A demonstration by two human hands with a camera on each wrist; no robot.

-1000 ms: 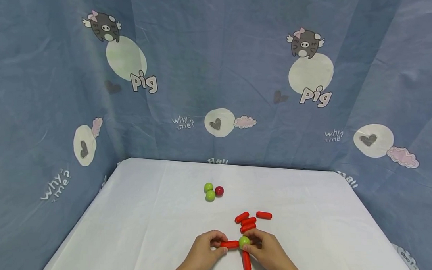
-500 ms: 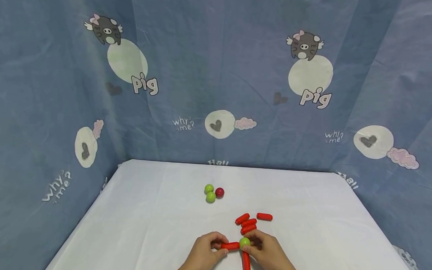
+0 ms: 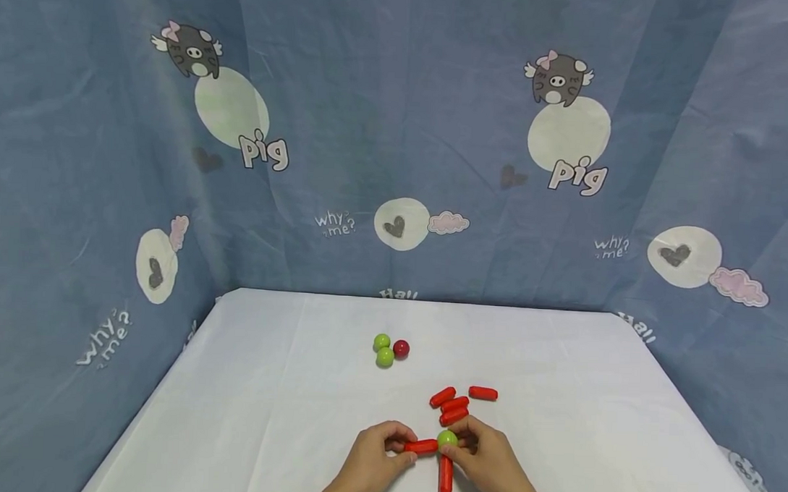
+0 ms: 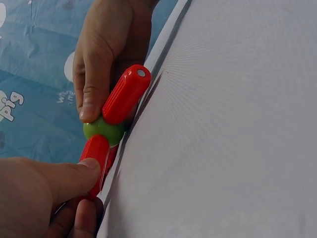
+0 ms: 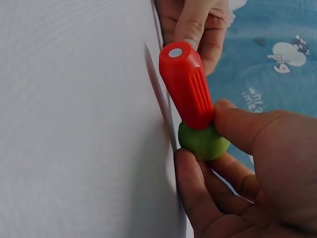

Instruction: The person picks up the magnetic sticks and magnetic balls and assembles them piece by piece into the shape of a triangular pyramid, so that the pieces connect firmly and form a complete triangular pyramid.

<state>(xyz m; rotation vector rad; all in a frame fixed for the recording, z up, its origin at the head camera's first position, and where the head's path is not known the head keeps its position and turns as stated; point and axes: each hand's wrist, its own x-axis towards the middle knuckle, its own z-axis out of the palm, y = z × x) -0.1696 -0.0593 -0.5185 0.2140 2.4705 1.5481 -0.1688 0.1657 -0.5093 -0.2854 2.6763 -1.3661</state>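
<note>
My left hand (image 3: 371,459) pinches a red ribbed rod (image 4: 95,153) between thumb and fingers. That rod's inner end meets a green ball (image 3: 447,440), which my right hand (image 3: 487,459) grips with thumb and fingertips. A second red rod (image 3: 446,477) joins the same ball and points toward me. In the right wrist view this second rod (image 5: 185,87) shows a silvery disc on its free end. The right fingers (image 5: 195,183) cover part of the ball.
Beyond my hands several loose red rods (image 3: 454,416) lie close together, one of them (image 3: 483,393) apart to the right. Farther back two green balls (image 3: 385,357) and a dark red ball (image 3: 400,349) sit on the white tabletop (image 3: 311,388). A blue printed cloth (image 3: 437,132) hangs behind.
The rod pointing toward me has swung slightly left at its free end, now nearly straight. Both hands keep their holds almost in place.
</note>
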